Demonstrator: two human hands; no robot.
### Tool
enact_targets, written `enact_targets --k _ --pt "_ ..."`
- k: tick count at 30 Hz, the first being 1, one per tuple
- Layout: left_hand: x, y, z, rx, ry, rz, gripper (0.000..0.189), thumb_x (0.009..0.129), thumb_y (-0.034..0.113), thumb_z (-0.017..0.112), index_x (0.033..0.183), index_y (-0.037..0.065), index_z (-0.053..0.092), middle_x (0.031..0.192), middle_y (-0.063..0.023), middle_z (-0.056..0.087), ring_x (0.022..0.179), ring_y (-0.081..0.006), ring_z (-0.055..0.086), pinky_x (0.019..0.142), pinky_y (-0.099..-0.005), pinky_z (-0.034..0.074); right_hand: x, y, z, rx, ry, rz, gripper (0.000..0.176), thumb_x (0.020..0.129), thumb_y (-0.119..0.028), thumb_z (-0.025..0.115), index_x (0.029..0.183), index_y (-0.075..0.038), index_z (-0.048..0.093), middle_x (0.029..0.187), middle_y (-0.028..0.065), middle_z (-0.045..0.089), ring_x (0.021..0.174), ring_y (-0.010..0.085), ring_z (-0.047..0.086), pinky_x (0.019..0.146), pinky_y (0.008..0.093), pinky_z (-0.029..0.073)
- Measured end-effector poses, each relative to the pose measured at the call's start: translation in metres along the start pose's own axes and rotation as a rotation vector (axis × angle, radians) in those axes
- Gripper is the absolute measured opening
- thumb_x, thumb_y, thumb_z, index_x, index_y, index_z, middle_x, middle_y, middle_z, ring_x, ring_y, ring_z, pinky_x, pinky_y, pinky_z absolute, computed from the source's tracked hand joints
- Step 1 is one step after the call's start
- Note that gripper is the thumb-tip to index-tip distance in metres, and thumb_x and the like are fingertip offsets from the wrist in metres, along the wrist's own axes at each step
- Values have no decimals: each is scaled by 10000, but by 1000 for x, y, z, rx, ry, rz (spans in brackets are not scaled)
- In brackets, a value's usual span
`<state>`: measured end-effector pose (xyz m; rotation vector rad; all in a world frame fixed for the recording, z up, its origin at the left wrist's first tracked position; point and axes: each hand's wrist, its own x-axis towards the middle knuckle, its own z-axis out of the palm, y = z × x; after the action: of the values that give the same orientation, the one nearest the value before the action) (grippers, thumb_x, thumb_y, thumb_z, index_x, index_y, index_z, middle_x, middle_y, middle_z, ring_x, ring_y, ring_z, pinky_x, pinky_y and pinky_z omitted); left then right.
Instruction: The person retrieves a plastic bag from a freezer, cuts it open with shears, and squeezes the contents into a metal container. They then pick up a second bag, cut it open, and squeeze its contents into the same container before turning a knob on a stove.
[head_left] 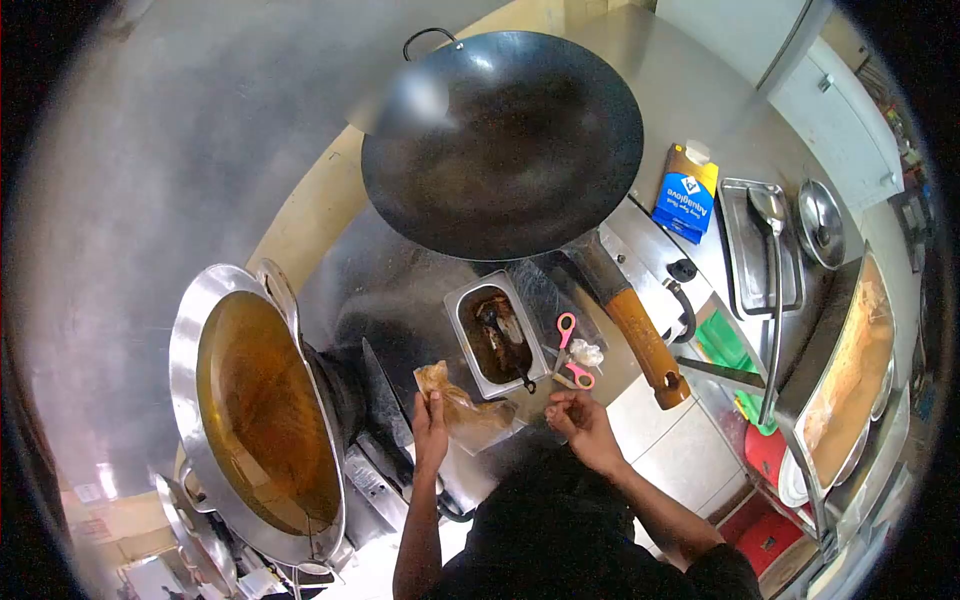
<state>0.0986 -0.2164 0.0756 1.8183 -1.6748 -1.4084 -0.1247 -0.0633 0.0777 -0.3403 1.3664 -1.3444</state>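
Observation:
A clear plastic bag with brown contents (458,408) lies in front of my body. My left hand (431,432) has its fingers closed on the bag's left side. To the right of the bag is my right hand (583,425), its fingers curled together; what they hold, if anything, is too small to tell. Just beyond the bag stands a steel container (462,325) of dark sauce with a black-handled utensil in it. Pink-handled scissors (566,330) and a crumpled white piece (586,352) lie right of the container.
A large wok (500,150) with a wooden handle (645,345) stands beyond. At left is a wide pan of brown liquid (265,410); a knife (385,385) lies near it. Rightward are a blue box (687,190), a steel tray (745,250), a ladle (775,300) and a deep food tray (850,370).

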Motion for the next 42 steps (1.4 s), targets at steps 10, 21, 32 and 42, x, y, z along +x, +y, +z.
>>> enact_targets --k 10,21,32,42 --pt "-28 -38 8 20 159 244 534 1012 332 537 1400 -2 383 1382 -202 480 1238 -304 516 1039 -411 412 10 -20 -28 -684 72 -412 284 899 -141 722 1093 8 578 896 54 613 826 116 590 719 277 497" --pt "-101 -6 77 -216 -136 280 327 1012 187 548 1278 2 507 1122 -110 654 1023 -190 637 922 -332 486 13 -57 -112 41 -232 -158 434 787 -104 831 1113 -25 557 941 5 605 920 110 604 793 264 510" --pt "-96 18 110 -67 -304 313 298 997 194 573 1220 -3 568 1115 -136 681 1032 -206 651 918 -336 494 64 -2 -104 -914 24 -488 389 767 -239 770 1093 -66 650 1027 180 662 940 389 647 803 465 524" --pt "-85 30 150 -47 -323 348 289 1003 182 561 1229 1 542 1136 -117 663 1025 -204 649 910 -341 500 168 144 -122 -530 -84 -393 546 711 -441 767 1166 -173 625 1101 143 598 970 383 596 805 497 496"
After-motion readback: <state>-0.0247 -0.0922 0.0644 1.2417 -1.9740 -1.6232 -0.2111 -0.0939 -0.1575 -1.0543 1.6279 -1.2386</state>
